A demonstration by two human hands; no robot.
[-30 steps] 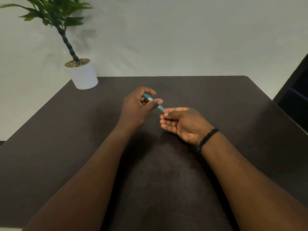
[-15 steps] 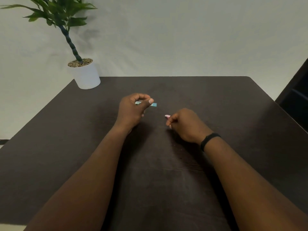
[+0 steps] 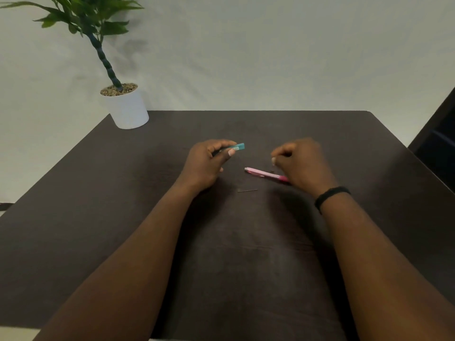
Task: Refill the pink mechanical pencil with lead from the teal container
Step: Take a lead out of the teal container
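Most of the dark table [image 3: 98, 217] is sitting open, especially the wide stretches left, right and the far edge. The only tall thing is the potted plant [image 3: 126, 107], standing at the far left corner. In the middle, the pink pencil [image 3: 264, 173] and a thin lead [image 3: 247, 191] are lying flat between the left hand [image 3: 204, 163] and right hand [image 3: 302, 163], cluttering that gap.
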